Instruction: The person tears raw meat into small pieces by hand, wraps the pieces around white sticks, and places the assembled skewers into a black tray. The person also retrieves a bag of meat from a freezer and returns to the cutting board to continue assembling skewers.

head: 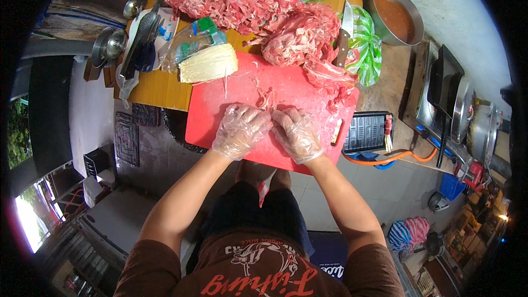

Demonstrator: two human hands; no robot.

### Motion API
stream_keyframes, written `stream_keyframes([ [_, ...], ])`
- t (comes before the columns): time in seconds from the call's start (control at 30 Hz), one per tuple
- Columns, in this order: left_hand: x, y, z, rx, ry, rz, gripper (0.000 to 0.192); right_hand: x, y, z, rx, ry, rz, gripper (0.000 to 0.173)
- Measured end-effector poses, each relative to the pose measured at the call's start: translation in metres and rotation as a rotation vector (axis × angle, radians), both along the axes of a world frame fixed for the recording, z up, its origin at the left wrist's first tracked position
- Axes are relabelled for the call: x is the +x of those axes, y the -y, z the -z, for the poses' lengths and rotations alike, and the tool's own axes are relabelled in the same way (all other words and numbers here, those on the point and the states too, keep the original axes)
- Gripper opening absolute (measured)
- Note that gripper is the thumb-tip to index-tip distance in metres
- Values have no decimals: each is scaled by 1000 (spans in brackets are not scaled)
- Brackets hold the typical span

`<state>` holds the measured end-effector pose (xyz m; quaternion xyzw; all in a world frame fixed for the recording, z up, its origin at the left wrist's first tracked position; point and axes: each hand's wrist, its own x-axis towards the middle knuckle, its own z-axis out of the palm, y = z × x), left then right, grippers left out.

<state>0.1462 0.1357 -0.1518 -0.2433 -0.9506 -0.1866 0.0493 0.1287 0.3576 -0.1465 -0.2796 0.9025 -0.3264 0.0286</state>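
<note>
My left hand (pixel 243 132) and my right hand (pixel 298 135), both in clear plastic gloves, meet over a red cutting board (pixel 214 111). Their curled fingertips pinch the near end of a thin strip of raw meat (pixel 267 98), most of which lies flat beyond them. The fingers partly hide what is between them. A bunch of enoki mushrooms (pixel 208 64) rests across the board's far left corner. More raw meat slices (pixel 330 75) lie at the board's far right, joining a heap of sliced meat (pixel 303 35).
Right of the board, a black plastic tray (pixel 367 134) holds one meat-wrapped enoki roll (pixel 388 133). A knife (pixel 345 35) lies beside the meat, near a green-striped plastic bag (pixel 365 45). A pot of brownish liquid (pixel 394 16) stands at back right. Ladles and spatulas (pixel 144 29) crowd the left.
</note>
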Motion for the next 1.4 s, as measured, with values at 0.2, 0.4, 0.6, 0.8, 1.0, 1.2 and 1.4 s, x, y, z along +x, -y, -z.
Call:
stream_keyframes([
  [0.2,-1,-3,-18,223,51,-184,29,9,-1,5,-87,-46,8,38],
  [0.4,-25,-1,-18,114,164,-197,30,-9,-6,-13,-158,10,91,39],
  [0.6,-22,-3,-15,75,137,-193,17,-60,0,-14,108,-64,-70,29],
  [0.8,-9,-17,-21,121,285,-260,19,-85,-4,-8,198,-28,-149,20],
  [1.0,-1,-30,-36,19,422,-349,38,-89,2,-13,269,20,-173,18],
  [1.2,13,-25,-47,59,120,-156,56,-104,17,-19,303,172,-218,21],
  [1.4,21,-19,-35,-48,98,17,39,-106,22,-26,154,135,-178,22],
])
